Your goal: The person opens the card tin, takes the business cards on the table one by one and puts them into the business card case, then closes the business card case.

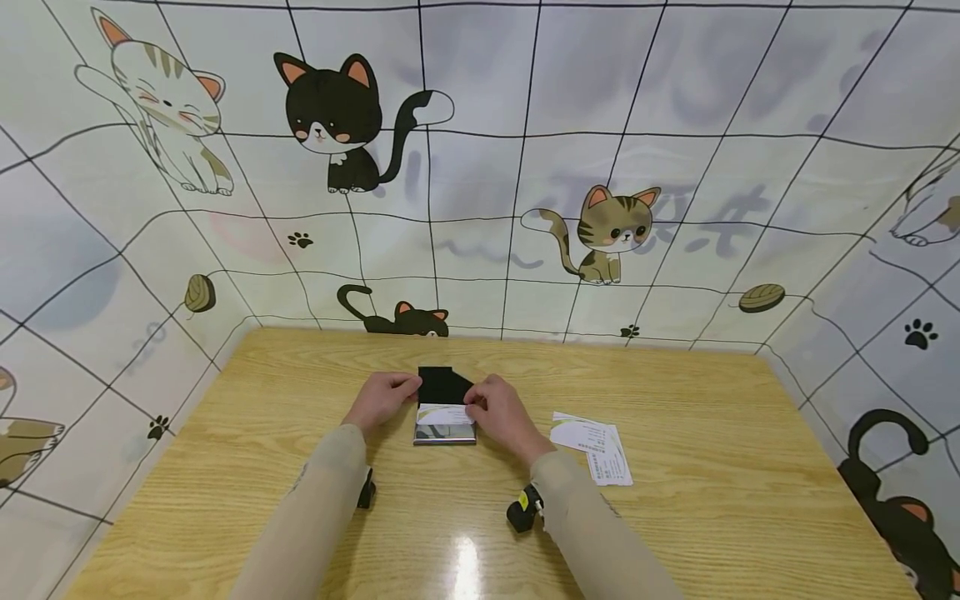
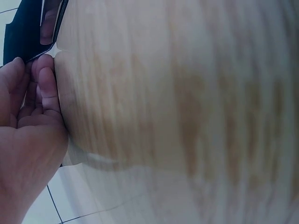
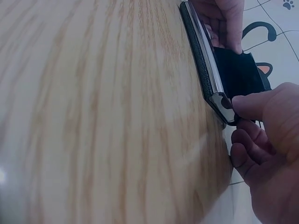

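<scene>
A business card case (image 1: pixel 445 434) with a silvery metal tray lies opened on the table, its black flap (image 1: pixel 441 387) extending toward the wall. A white business card (image 1: pixel 435 414) with printed lines sits at the tray's far part. My left hand (image 1: pixel 378 398) pinches the flap's left edge between thumb and fingers. At the other side my right hand (image 1: pixel 501 410) grips the case's right end near the hinge, thumb on top and fingers below. The right wrist view shows the case's black side (image 3: pixel 198 53) and that thumb at the metal corner.
Two overlapping white business cards (image 1: pixel 600 446) lie on the table to the right of my right hand. The wooden table (image 1: pixel 720 500) ends at a cloth wall (image 1: pixel 480 183) with printed cats. Black wrist cameras, including the right one (image 1: pixel 522 510), hang below the sleeves.
</scene>
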The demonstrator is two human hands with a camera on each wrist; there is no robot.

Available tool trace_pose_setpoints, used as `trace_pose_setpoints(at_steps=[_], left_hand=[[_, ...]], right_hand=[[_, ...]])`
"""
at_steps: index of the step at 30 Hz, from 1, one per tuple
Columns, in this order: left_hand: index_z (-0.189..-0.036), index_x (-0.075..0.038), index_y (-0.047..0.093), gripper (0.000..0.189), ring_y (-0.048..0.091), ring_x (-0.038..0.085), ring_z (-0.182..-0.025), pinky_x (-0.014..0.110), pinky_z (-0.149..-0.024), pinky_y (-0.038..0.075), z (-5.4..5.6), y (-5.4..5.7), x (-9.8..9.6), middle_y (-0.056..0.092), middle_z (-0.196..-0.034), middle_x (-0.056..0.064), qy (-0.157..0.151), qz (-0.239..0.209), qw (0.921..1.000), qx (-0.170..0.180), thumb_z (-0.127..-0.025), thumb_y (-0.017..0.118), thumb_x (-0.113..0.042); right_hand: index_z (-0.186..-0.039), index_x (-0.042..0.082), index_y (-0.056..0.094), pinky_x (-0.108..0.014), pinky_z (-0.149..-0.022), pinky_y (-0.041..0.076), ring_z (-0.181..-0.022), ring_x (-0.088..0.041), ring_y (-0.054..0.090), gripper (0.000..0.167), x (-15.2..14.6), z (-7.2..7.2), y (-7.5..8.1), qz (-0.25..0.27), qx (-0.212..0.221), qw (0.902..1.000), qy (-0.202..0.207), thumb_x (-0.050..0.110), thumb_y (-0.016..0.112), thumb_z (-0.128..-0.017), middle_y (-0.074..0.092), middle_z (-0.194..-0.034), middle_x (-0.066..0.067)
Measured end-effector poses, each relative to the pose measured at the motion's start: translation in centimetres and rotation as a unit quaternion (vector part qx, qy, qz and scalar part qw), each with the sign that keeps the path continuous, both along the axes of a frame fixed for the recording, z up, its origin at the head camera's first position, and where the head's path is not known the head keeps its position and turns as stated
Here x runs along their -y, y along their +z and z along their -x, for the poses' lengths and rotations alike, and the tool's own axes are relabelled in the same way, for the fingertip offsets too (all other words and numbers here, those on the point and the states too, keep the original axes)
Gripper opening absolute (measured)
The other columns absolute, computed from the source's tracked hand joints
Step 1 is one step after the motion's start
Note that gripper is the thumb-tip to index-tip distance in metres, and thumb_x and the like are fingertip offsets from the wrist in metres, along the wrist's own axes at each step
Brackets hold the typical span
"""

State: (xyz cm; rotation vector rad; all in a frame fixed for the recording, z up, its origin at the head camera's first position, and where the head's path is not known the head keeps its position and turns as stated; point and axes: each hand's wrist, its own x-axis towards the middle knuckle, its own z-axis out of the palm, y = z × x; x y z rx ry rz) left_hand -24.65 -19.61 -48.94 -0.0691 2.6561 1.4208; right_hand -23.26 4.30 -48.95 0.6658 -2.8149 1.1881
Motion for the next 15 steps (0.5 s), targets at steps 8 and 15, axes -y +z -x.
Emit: trace_pose_setpoints(at_steps=[8, 15], left_hand=[[-0.116, -0.004, 0.079, 0.028, 0.073, 0.024, -0.101, 0.048, -0.107, 0.048, -0.1, -0.05, -0.03, 0.077, -0.095, 0.006, 0.002, -0.005, 1.0, 0.006, -0.105, 0.063, -0.025], [-0.118, -0.004, 0.078, 0.028, 0.073, 0.022, -0.099, 0.048, -0.107, 0.048, -0.07, 0.07, -0.05, 0.076, -0.095, 0.006, 0.005, -0.015, 0.9998, 0.013, -0.105, 0.063, -0.024]], right_hand=[[-0.09, 0.005, 0.077, -0.032, -0.076, 0.051, -0.082, -0.018, 0.057, 0.006, -0.09, -0.24, 0.08, -0.024, -0.002, 0.9996, 0.018, 0.002, 0.072, -0.093, 0.056, -0.093, -0.007], [-0.086, 0.007, 0.074, -0.032, -0.073, 0.049, -0.079, -0.017, 0.054, 0.008, 0.03, -0.34, 0.18, -0.024, 0.0, 0.9996, 0.015, 0.001, 0.073, -0.091, 0.054, -0.09, -0.006]])
